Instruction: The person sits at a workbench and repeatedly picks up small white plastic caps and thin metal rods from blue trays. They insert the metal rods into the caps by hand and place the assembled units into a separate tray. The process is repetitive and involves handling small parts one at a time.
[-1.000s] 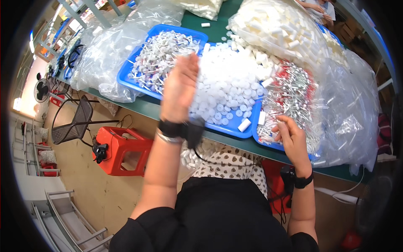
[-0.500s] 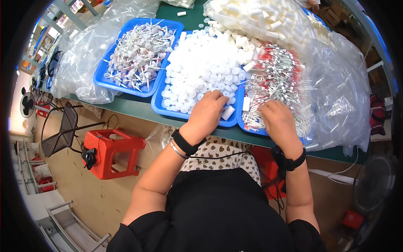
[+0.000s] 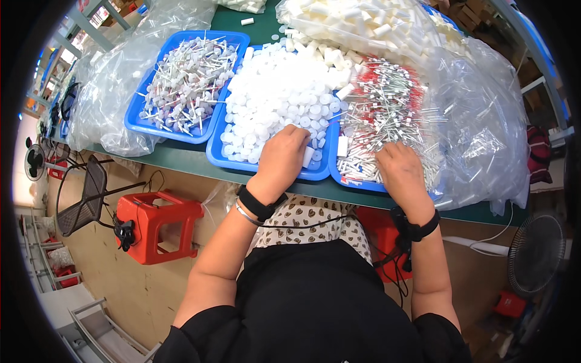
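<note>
My left hand (image 3: 281,158) reaches into the middle blue tray (image 3: 230,163), its fingers bent and close together over a heap of small white translucent discs (image 3: 260,103). What its fingertips hold, if anything, is hidden. A white foam cylinder (image 3: 308,156) lies against its fingers. My right hand (image 3: 402,174) is curled over the near part of the right blue tray (image 3: 357,184), where thin white sticks (image 3: 363,166) are piled. Its fingertips are pressed together, and I cannot see what lies between them. Metal pins with red and white ends (image 3: 390,100) fill the tray's far part.
On the left, another blue tray (image 3: 139,126) holds pins fitted with discs. A bag of cream foam cylinders (image 3: 363,24) lies at the back. Clear plastic bags (image 3: 481,133) cover the table's right end. A red stool (image 3: 158,224) and a fan (image 3: 535,254) stand below.
The trays appear shifted left as the view turned slightly. Against the trays, my left hand has moved a little left and away from me, and my right hand a little to the right.
</note>
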The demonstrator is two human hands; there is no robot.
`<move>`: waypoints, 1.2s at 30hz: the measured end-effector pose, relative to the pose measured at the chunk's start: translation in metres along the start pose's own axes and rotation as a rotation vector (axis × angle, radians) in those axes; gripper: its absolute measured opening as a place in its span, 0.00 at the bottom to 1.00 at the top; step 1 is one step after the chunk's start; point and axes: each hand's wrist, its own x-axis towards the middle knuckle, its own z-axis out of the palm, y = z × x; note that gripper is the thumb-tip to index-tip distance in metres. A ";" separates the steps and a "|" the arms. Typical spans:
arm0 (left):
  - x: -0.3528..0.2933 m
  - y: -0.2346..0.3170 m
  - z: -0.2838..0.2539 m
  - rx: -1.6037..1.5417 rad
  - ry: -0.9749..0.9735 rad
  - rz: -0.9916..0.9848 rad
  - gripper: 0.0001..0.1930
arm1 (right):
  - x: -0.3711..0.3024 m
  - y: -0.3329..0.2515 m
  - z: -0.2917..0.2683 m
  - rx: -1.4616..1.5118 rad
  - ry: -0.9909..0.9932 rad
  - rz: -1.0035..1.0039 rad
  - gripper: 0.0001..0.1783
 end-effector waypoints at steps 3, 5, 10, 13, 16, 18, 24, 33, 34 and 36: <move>0.001 0.007 -0.008 -0.275 0.068 -0.170 0.05 | 0.001 0.001 -0.002 0.093 0.039 0.021 0.03; 0.002 0.016 -0.011 -0.701 0.015 -0.390 0.07 | 0.001 0.000 -0.006 0.157 0.061 0.056 0.03; -0.002 0.037 -0.008 -1.161 -0.094 -0.596 0.12 | 0.003 -0.006 -0.014 0.265 0.201 0.104 0.06; -0.008 0.052 -0.002 -1.583 -0.146 -0.750 0.14 | 0.006 -0.018 -0.024 0.439 0.214 0.198 0.08; -0.016 0.060 0.004 -1.822 -0.195 -0.871 0.16 | 0.006 -0.030 -0.032 0.517 0.218 0.193 0.06; -0.022 0.058 0.013 -1.908 -0.222 -0.893 0.17 | 0.007 -0.034 -0.035 0.490 0.223 0.129 0.06; -0.026 0.061 0.022 -2.060 -0.214 -1.014 0.19 | 0.005 -0.034 -0.035 0.306 0.271 -0.013 0.07; -0.028 0.062 0.027 -2.075 -0.215 -1.020 0.20 | 0.002 -0.037 -0.034 0.231 0.312 0.023 0.07; -0.029 0.062 0.027 -2.071 -0.217 -1.017 0.20 | 0.001 -0.037 -0.033 0.232 0.309 0.028 0.07; -0.029 0.062 0.026 -2.063 -0.220 -1.009 0.19 | 0.001 -0.037 -0.032 0.233 0.304 0.039 0.07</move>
